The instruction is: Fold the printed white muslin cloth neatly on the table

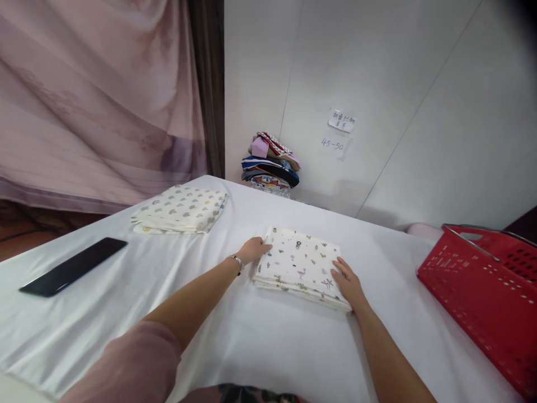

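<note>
Head view: at your right stands a red plastic basket [474,299] with perforated walls and a thin metal handle [472,242] lying along its near rim; the slant of its sides hides the bottom, so you cannot tell what is in it. Well apart from it, in front of you on the table covered with smooth white cloth [289,347], lies a folded rectangular white fabric printed with small plants and animals [300,260], its layers showing along the near edge. Your left hand [251,250], a silver-coloured bracelet [239,264] at the wrist, meets the fabric's left edge with its fingers close together; you cannot tell whether they pinch it. Your right hand [350,285] touches the opposite edge, thumb and fingers slightly parted, their tips resting on top. Farther left lies a folded cream fabric with grey cloud-like shapes [182,208], and nearer you a flat black rectangular slab [75,266]. Past the table's far edge, against the white wall [377,84], rises a pile of folded multicoloured fabrics [271,162], its support hidden.
</note>
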`<state>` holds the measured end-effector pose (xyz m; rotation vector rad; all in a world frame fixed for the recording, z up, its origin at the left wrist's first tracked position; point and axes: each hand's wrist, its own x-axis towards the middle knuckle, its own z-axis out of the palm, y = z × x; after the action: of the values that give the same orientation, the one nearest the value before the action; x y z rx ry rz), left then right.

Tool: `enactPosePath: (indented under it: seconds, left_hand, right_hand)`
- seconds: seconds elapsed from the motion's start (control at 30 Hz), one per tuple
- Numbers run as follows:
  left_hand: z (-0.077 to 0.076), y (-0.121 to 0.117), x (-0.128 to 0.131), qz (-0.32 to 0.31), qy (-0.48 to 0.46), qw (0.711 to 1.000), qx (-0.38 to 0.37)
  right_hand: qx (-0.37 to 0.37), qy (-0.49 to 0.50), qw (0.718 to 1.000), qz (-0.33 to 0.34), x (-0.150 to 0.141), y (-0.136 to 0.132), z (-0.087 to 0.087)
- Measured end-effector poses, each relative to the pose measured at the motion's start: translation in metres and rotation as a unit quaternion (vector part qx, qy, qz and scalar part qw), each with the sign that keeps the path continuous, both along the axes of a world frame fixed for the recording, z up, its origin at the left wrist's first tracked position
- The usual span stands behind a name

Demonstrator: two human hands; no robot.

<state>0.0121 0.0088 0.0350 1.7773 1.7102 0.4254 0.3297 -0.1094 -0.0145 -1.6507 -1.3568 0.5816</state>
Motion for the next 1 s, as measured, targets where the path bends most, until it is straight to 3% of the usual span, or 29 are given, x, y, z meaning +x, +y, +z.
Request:
enactPosePath:
  seconds: [0.13, 0.23, 0.33, 0.4, 0.53, 0.67, 0.77, 0.9, 1.0]
  left_hand:
    - [-0.002, -0.022, -0.005, 0.016, -0.006, 1.0, 0.008]
    - [-0.002, -0.041, -0.008, 0.025, -0.029, 0.999, 0.003]
    - [-0.004, -0.055, -0.009, 0.034, -0.071, 0.997, 0.001]
    - [-0.006, -0.061, -0.01, 0.042, -0.081, 0.996, 0.016]
    - [-0.012, -0.067, -0.011, 0.058, -0.065, 0.995, 0.045]
    - [-0.007, -0.074, -0.012, 0.054, -0.035, 0.996, 0.067]
    - [0.007, -0.077, -0.003, 0.03, 0.012, 0.99, 0.136]
    - [0.023, -0.072, 0.022, -0.066, 0.079, 0.96, 0.261]
    - [0.021, -0.065, 0.036, -0.124, 0.137, 0.948, 0.258]
  right_hand:
    - [-0.021, -0.027, 0.999, 0.013, 0.004, 0.003, 0.004]
    - [-0.068, -0.111, 0.991, 0.011, -0.001, 0.006, 0.02]
    - [-0.066, -0.23, 0.971, 0.024, -0.021, 0.004, 0.042]
    - [-0.056, -0.287, 0.953, 0.077, -0.042, -0.002, 0.052]
    - [-0.133, -0.356, 0.907, 0.181, -0.073, -0.017, 0.051]
    - [-0.175, -0.345, 0.902, 0.19, -0.076, -0.025, 0.049]
    - [-0.183, -0.324, 0.906, 0.202, -0.077, -0.023, 0.059]
    - [-0.15, -0.342, 0.905, 0.204, -0.094, -0.004, 0.074]
    - [-0.109, -0.38, 0.9, 0.185, -0.099, 0.016, 0.076]
